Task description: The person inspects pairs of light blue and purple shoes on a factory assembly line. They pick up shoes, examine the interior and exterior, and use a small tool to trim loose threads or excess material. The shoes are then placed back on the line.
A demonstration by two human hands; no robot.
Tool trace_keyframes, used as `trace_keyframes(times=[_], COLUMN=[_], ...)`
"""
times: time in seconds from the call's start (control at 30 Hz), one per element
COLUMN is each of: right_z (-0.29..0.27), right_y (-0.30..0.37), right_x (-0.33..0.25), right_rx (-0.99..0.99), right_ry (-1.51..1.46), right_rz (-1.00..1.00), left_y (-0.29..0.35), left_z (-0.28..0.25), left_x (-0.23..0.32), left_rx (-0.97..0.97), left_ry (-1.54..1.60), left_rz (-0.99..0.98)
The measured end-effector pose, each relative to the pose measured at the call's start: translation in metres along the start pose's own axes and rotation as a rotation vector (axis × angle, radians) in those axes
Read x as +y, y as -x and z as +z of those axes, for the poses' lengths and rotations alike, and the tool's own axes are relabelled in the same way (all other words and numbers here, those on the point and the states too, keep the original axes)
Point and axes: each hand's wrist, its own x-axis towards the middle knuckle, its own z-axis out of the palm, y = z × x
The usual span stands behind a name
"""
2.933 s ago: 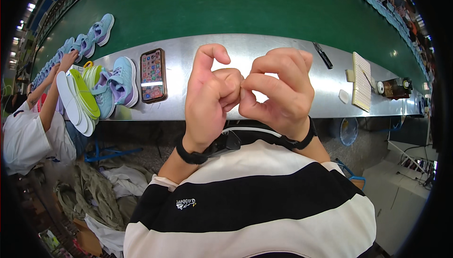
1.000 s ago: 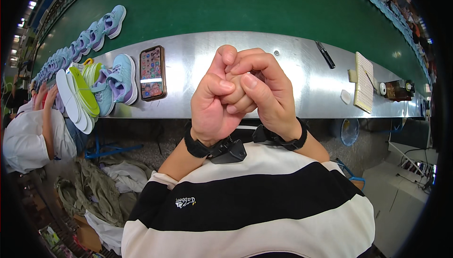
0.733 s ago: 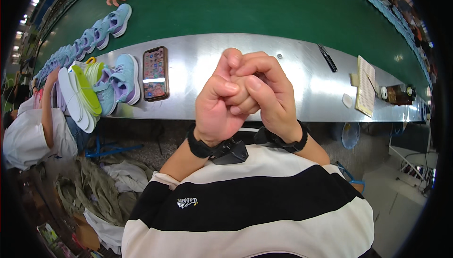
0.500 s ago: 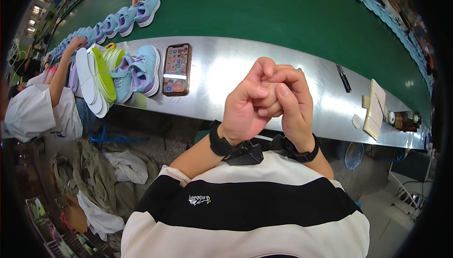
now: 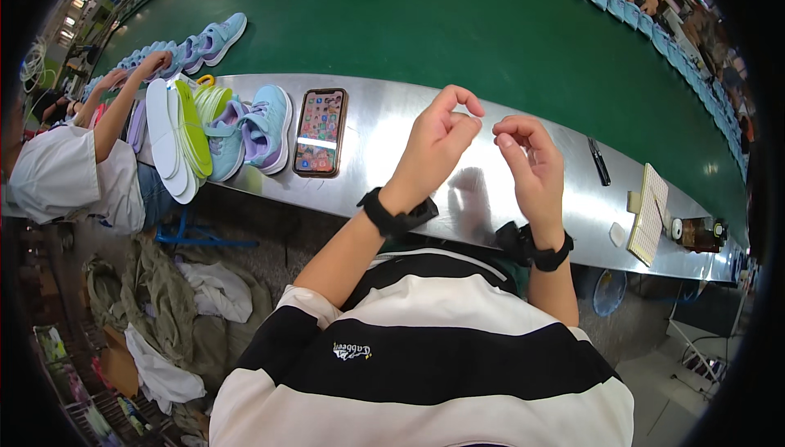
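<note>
My left hand (image 5: 437,143) hovers over the steel ledge, its fingers loosely bent and index and thumb apart, with nothing seen in it. A short gap away, my right hand (image 5: 536,167) is also raised, half curled with thumb and fingers slightly apart; nothing shows in it either. Both wrists wear black straps. Left of my hands lies a phone (image 5: 320,133) with its screen lit. Beyond it stands a pair of light blue and lilac sneakers (image 5: 268,126), next to bundled white insoles (image 5: 163,140) and lime green insoles (image 5: 191,132).
Past the steel ledge (image 5: 384,124) stretches a green conveyor belt (image 5: 392,22) with rows of blue sneakers (image 5: 217,38). To the right lie a black pen (image 5: 599,161), a notebook (image 5: 648,214) and a dark jar (image 5: 699,234). A co-worker in a white shirt (image 5: 78,173) reaches over at left.
My clasped hands have come apart, the left moving slightly left and the right slightly right. The shoes on the belt have shifted, and the co-worker's hand at the top left is gone.
</note>
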Motion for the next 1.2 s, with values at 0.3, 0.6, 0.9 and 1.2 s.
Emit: trace_keyframes(times=[0.3,0.6,0.9,1.2], right_z=[-0.003,-0.004,-0.001,-0.002], right_y=[-0.065,-0.059,-0.059,-0.059], right_x=[0.074,0.113,0.108,0.11], right_rx=[0.006,0.01,-0.016,-0.04], right_ry=[-0.191,-0.326,-0.276,-0.253], right_rz=[0.294,0.466,0.453,0.474], left_y=[-0.082,-0.075,-0.091,-0.184], left_z=[-0.026,-0.037,-0.058,-0.302], left_x=[-0.071,-0.093,-0.061,0.045], left_rx=[0.177,-0.02,0.209,0.367], left_ry=[0.27,0.002,0.143,-1.415], left_rz=[-0.069,-0.177,-0.23,0.267])
